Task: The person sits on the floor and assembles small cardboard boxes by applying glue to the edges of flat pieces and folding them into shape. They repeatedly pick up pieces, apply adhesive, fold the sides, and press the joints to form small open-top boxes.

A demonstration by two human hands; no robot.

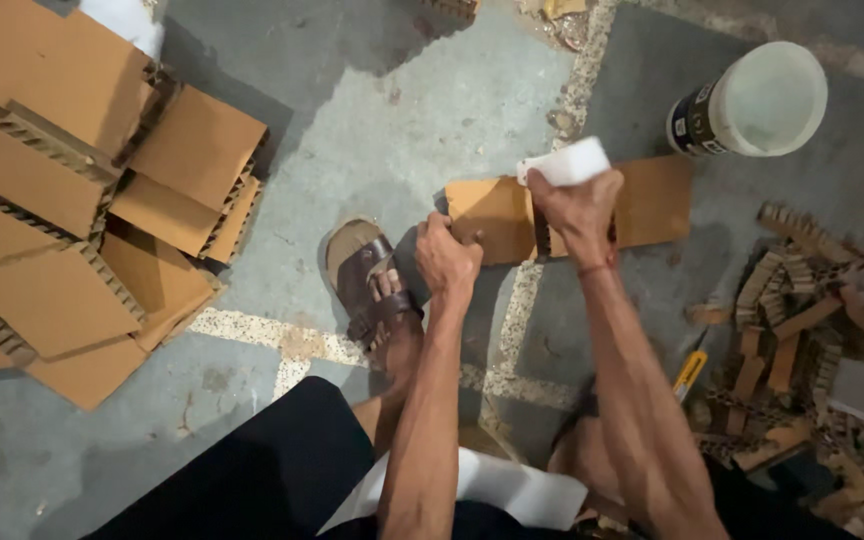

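Lying flat on the grey concrete floor [402,110] at the centre of the frame is a rectangular piece of brown cardboard [652,205], its long side running left to right, its face plain and smooth, its right end reaching under the white bucket. The left hand [445,258] is curling closed over the cardboard's left edge, fingers tucked down and pinning it to the floor. The right hand [577,205] is wrapping tightly around a white block-shaped object [564,162], gripping it upright over the middle of the cardboard; a dark strip is showing beneath the fist, though what it is cannot be told. A thin red band is sitting on the right wrist. A foot in a brown strapped sandal [367,280] is resting just left of the cardboard, near the left hand. A white plastic bucket [762,98] with a dark printed label is lying tilted at the upper right, its open mouth facing the camera. A loose stack of brown honeycomb cardboard panels [82,200] is filling the left side of the frame, corrugated edges showing. A heap of small cardboard offcuts [792,330] is spreading across the lower right, with a yellow-handled tool [690,372] lying at its left edge. Dark shorts and a white cloth are showing at the bottom.
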